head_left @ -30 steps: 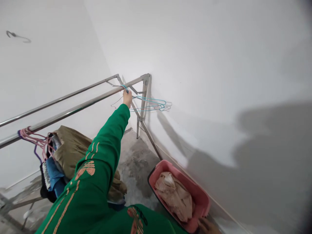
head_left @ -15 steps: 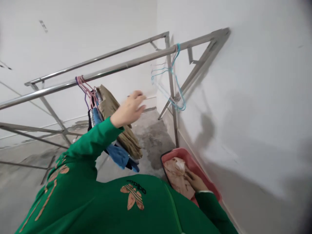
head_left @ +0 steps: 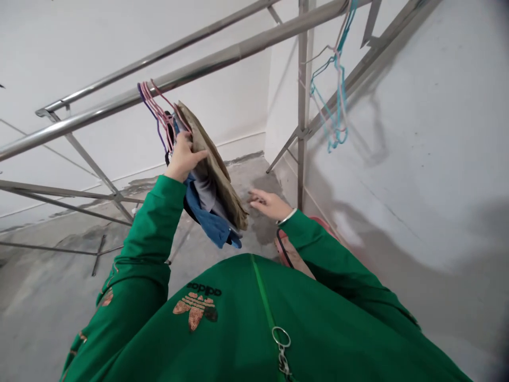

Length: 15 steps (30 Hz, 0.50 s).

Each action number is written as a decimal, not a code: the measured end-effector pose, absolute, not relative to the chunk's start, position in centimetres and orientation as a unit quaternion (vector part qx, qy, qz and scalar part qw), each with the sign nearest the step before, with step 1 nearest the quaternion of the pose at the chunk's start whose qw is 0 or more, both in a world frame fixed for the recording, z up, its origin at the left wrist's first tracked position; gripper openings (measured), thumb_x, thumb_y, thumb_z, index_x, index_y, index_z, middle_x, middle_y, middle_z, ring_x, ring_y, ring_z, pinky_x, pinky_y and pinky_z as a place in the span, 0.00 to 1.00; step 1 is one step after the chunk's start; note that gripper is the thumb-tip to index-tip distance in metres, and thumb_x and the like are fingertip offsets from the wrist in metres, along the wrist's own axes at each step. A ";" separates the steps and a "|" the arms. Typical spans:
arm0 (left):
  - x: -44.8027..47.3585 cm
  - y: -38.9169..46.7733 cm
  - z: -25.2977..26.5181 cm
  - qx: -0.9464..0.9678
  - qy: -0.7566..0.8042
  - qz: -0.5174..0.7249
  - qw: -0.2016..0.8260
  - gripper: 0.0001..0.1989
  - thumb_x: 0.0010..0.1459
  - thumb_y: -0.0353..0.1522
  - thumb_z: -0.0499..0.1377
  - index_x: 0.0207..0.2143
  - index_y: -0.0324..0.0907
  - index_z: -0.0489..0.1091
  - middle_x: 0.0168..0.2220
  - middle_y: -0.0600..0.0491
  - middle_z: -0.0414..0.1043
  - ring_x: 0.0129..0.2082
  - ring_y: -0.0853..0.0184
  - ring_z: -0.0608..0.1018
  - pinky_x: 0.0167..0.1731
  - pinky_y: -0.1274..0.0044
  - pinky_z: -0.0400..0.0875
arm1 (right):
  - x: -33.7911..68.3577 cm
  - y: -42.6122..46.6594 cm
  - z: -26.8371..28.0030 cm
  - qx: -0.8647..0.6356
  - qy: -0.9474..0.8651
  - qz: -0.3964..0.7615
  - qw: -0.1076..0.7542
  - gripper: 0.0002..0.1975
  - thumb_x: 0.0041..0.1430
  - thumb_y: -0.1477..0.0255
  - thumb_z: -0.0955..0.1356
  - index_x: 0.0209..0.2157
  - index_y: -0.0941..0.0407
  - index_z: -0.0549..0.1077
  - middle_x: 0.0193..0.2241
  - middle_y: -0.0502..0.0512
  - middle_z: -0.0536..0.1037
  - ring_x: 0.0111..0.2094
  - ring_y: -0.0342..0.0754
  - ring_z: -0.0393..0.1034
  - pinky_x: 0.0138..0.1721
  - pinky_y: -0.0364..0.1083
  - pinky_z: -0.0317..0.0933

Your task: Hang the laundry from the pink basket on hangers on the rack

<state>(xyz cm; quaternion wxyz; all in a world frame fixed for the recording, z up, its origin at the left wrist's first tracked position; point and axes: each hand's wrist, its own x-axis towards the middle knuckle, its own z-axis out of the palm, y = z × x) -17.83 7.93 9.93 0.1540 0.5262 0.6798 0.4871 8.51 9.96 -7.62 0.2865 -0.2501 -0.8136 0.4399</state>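
Note:
My left hand (head_left: 183,156) is at the top of the hanging clothes, its thumb out to the right and its fingers curled in by the hangers, partly hidden. It grips the clothes beside a khaki garment (head_left: 217,164). Next to that hang a grey garment (head_left: 207,193) and a blue garment (head_left: 212,220), on pink hangers (head_left: 159,109) and a purple hanger (head_left: 153,114). My right hand (head_left: 270,204) is in the air to the right of the khaki garment, apart from it. Its fingers point left and hold nothing.
A metal drying rack (head_left: 191,71) crosses in front of me. Blue and pink hangers (head_left: 340,95) dangle from its right part near the wall (head_left: 437,159). Below my right sleeve, a red basket (head_left: 324,225) with pinkish cloth (head_left: 296,257) is mostly covered.
My left hand has moved left and down onto the hanging clothes. My right hand has come up out of the basket, leaving the pinkish cloth there. The view has shifted.

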 end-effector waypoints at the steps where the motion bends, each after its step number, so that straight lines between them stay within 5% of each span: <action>1: -17.5 7.6 9.6 0.545 0.669 0.476 0.169 0.29 0.45 0.28 0.65 0.50 0.41 0.61 0.37 0.51 0.73 0.41 0.59 0.78 0.48 0.63 0.73 | 7.5 9.9 -6.7 -0.225 -0.809 0.449 0.305 0.27 0.61 0.66 0.65 0.60 0.60 0.63 0.48 0.63 0.77 0.41 0.49 0.76 0.49 0.54 0.70; 5: -15.4 4.9 8.3 0.584 0.687 0.417 0.117 0.21 0.49 0.33 0.65 0.44 0.39 0.63 0.41 0.47 0.72 0.46 0.56 0.76 0.51 0.64 0.71 | 4.8 8.8 -4.0 -0.165 -0.798 0.449 0.365 0.42 0.59 0.57 0.68 0.68 0.57 0.47 0.60 0.68 0.64 0.51 0.52 0.71 0.53 0.56 0.67; 10: -11.9 0.7 6.2 0.586 0.738 0.334 -0.026 0.14 0.57 0.32 0.58 0.45 0.40 0.62 0.39 0.45 0.71 0.46 0.53 0.76 0.49 0.67 0.70 | 2.3 7.0 -2.8 -0.162 -0.798 0.414 0.406 0.59 0.50 0.49 0.72 0.69 0.55 0.35 0.63 0.71 0.56 0.56 0.60 0.64 0.58 0.64 0.60; 15: -8.8 -1.7 5.3 0.640 0.720 0.235 -0.131 0.11 0.63 0.32 0.50 0.46 0.37 0.63 0.38 0.44 0.70 0.40 0.57 0.76 0.41 0.71 0.71 | 0.1 5.0 -3.1 -0.145 -0.748 0.465 0.450 0.52 0.60 0.52 0.66 0.69 0.50 0.26 0.64 0.69 0.53 0.56 0.56 0.66 0.55 0.58 0.67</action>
